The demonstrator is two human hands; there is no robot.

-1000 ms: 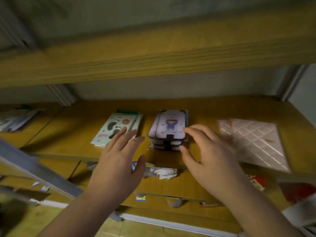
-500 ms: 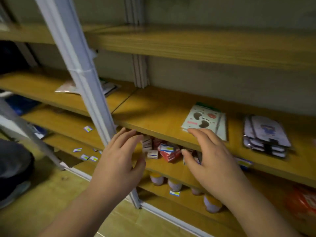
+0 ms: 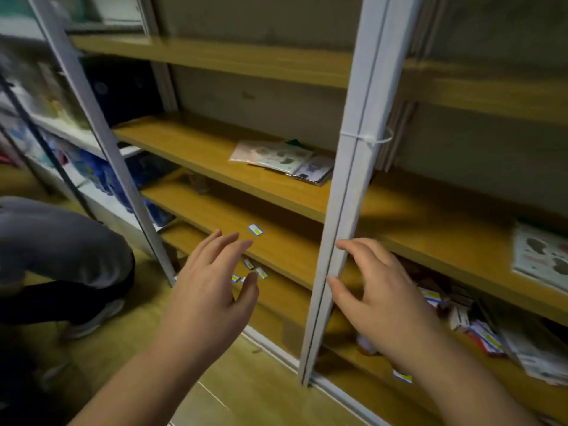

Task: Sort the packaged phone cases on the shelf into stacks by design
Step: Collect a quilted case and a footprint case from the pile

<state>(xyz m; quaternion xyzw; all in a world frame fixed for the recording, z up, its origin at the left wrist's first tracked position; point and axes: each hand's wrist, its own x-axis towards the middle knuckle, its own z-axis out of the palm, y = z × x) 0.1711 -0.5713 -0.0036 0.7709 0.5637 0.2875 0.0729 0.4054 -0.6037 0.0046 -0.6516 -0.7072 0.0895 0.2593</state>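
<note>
A loose pile of packaged phone cases lies on the wooden shelf left of a white upright post; pink, white and purple designs overlap there. A stack of white cases with dark paw prints sits at the right edge on the same shelf level. My left hand hovers with its fingers spread and nothing in it, below and in front of the pile. My right hand is also empty, fingers apart, next to the post at a lower shelf.
Small blue-and-yellow price tags stick to the lower shelf edges. Small boxes and packets crowd the lower right shelf. Another person's grey-trousered leg crouches at the left. A second white post and blue goods stand at the left.
The view has swung left: the purple-character stack left the frame, the paw-print stack slid to the right edge, and the mixed pile came into view. Both hands stay empty and spread.
</note>
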